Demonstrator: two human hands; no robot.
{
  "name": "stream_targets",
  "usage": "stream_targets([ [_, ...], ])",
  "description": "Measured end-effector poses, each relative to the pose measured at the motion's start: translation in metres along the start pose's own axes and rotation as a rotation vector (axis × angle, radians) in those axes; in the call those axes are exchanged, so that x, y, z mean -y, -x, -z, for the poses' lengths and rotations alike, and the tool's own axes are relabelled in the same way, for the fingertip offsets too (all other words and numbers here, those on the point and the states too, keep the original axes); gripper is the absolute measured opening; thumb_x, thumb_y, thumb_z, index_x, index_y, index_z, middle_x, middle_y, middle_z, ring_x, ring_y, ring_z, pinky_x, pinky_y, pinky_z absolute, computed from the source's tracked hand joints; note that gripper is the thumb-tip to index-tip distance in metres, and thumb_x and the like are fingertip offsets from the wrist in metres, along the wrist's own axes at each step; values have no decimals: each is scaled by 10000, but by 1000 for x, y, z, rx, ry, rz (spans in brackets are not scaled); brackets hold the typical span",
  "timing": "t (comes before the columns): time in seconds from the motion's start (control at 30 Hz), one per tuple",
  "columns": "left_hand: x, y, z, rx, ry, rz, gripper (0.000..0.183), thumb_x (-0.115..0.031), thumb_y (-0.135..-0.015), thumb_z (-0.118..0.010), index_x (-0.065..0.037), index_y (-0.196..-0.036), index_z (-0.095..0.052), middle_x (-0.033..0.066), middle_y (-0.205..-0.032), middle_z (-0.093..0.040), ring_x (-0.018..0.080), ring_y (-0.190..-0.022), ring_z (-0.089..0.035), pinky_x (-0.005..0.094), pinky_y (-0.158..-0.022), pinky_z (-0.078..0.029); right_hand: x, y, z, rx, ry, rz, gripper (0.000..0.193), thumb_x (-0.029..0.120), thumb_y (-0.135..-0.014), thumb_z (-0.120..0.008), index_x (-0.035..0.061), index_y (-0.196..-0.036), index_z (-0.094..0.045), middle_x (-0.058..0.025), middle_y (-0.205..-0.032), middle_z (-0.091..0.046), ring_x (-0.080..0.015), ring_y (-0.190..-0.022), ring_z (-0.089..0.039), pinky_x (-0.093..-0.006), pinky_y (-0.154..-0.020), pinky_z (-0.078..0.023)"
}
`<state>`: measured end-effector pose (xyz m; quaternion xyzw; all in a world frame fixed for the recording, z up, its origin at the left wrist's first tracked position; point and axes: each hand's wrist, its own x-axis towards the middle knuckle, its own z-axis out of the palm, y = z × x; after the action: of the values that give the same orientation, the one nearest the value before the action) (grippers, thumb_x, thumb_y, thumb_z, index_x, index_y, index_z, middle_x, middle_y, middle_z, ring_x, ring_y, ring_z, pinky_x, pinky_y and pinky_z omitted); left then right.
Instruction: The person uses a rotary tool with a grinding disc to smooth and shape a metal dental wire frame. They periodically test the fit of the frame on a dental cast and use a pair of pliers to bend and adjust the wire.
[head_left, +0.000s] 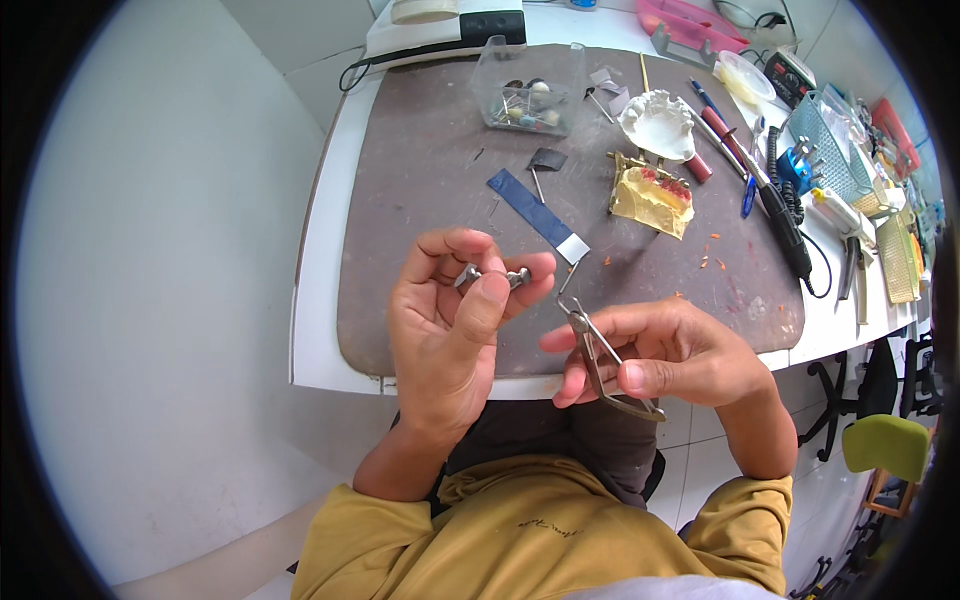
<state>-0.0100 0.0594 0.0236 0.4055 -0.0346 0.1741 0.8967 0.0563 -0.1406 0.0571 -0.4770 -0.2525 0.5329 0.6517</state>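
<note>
The left hand (445, 335) is pinching a small, shiny silver metal piece (518, 279) between thumb and fingertips, palm turning inward and wrist rising from below. To its right, the right hand (695, 350) is gripping a slim grey metal caliper-like tool (580, 322) with thumb and curled fingers, its forearm coming in from the lower right and the tool's narrow tips pointing up, away from the person. Just beyond both grips, a flat dark-blue strip with a white end (530, 212) is lying on a grey-brown mat (420, 170). Farther out, beyond the right hand, a yellow block with red material (650, 198) is standing near a white arch-shaped cast (657, 128).
</note>
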Motion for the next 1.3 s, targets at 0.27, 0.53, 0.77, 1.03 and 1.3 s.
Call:
stream_targets([
  [0.27,7,2,-4,-124,69,13,180,-95,-915,-643,-13,-1041,-544,85,-942,-642,272,-960,-680,340,-825,-607,-3,-7,-2,-3,-174,-36,485,242,-996,-519,-77,-1354,-445,-137,-1013,-657,-207,-918,-677,-306,-839,-538],
  [0.53,6,2,-1,-87,53,58,208,-89,-913,-639,-4,-1096,-589,110,-996,-662,263,-977,-677,318,-808,-611,-7,-8,-2,41,-312,16,558,263,-1001,-481,-173,-1336,-384,-203,-933,-646,-303,-862,-697,-351,-755,-583],
  [0.77,3,3,0,-81,35,117,301,-102,-930,-616,-3,-1213,-584,126,-1066,-653,248,-958,-679,309,-800,-612,-9,-9,0,98,-336,46,485,228,-1016,-455,-120,-1352,-423,-154,-961,-641,-265,-883,-693,-337,-774,-581],
  [1.03,2,2,1,-66,65,155,327,-102,-937,-606,10,-1242,-571,141,-1096,-644,237,-952,-679,297,-806,-609,-10,-9,0,55,-304,44,569,262,-996,-480,-195,-1322,-385,-230,-921,-640,-318,-824,-701,-362,-746,-592],
  [1.3,-1,2,2,-57,67,166,322,-99,-943,-601,8,-1246,-570,138,-1106,-641,225,-961,-674,292,-801,-607,-1,-9,-9,-43,-176,-3,778,473,-975,-431,-239,-1286,-386,-268,-883,-641,-339,-755,-703,-372,-706,-595],
])
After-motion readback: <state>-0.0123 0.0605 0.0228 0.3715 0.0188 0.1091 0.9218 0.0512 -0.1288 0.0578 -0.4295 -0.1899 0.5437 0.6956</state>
